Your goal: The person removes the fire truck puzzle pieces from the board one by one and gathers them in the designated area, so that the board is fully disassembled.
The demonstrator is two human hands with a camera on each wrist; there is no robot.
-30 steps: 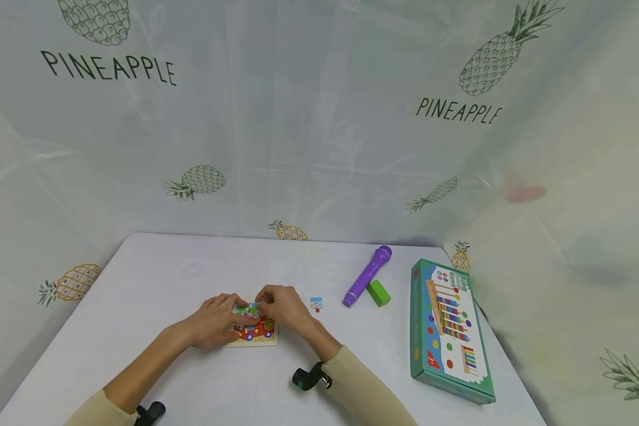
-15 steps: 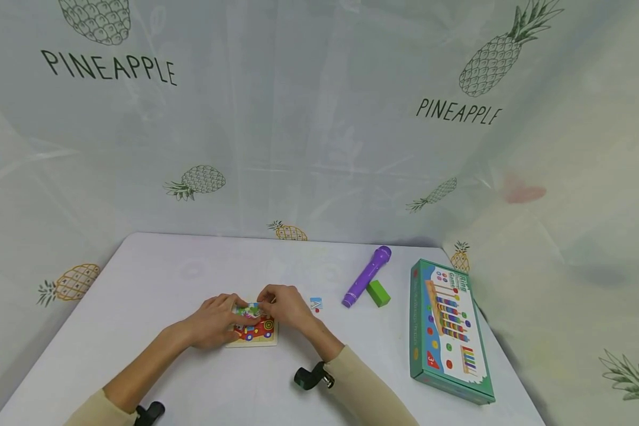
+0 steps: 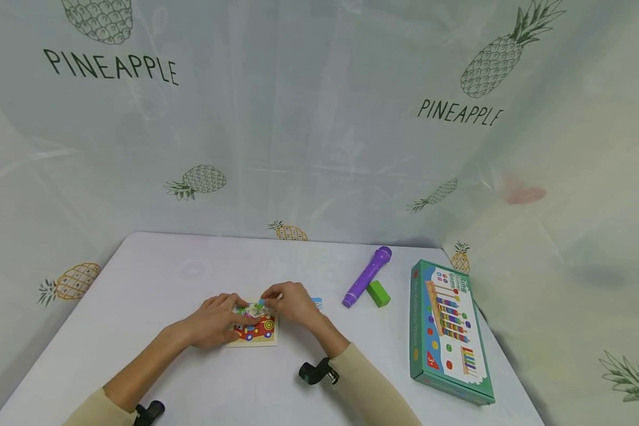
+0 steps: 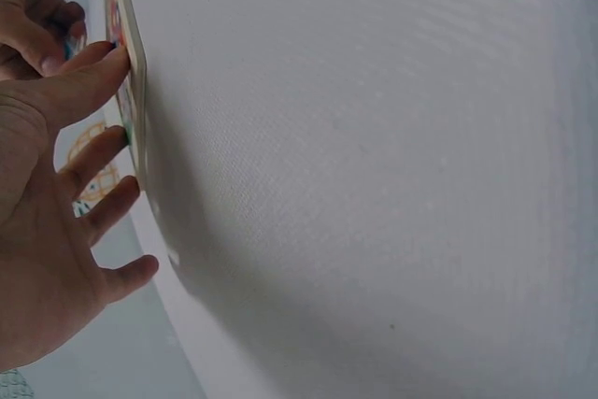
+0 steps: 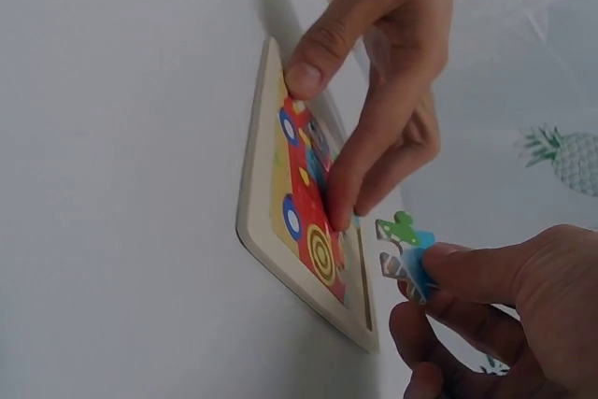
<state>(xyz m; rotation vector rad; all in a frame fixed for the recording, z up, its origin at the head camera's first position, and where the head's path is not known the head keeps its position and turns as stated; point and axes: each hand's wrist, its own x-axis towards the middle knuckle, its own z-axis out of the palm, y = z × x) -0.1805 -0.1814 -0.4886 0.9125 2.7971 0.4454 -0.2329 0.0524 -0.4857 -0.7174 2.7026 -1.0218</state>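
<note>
The puzzle board [image 5: 264, 156], pale-rimmed, picturing a red vehicle, lies face up beneath the left hand [image 3: 215, 322]. At the board's far edge, the right hand [image 3: 291, 303] pinches a tilted blue-and-green piece [image 5: 411, 261]. A loose blue piece [image 3: 317, 302], partly hidden, lies right of the board.

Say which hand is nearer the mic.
Right. The right hand pinches a piece left of the mic; the left hand is farther left, on the puzzle.
</note>
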